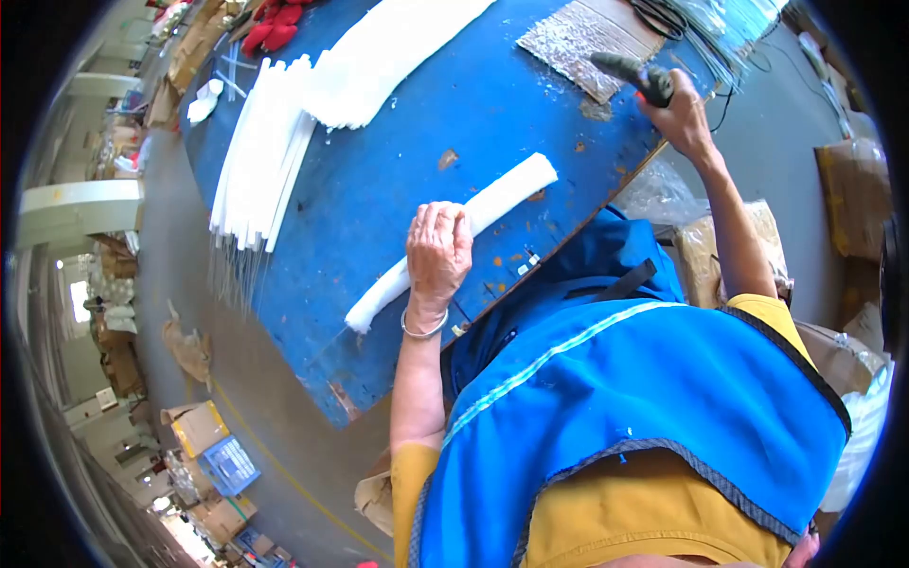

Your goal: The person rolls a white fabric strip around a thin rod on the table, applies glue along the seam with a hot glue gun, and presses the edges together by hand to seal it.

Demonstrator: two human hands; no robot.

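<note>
Blue tabletop (379, 170), left hand (440, 248) on white roll (516, 192), blurred markings (230, 459), blue box (227, 470)

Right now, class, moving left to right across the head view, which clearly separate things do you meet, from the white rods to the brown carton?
Bundle of white rods → left hand → right hand → brown carton.

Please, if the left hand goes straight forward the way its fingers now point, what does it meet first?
Beyond the white roll already under it, the left hand would probably cross the blue table and first meet the large white sheet, though its height is unclear.
</note>
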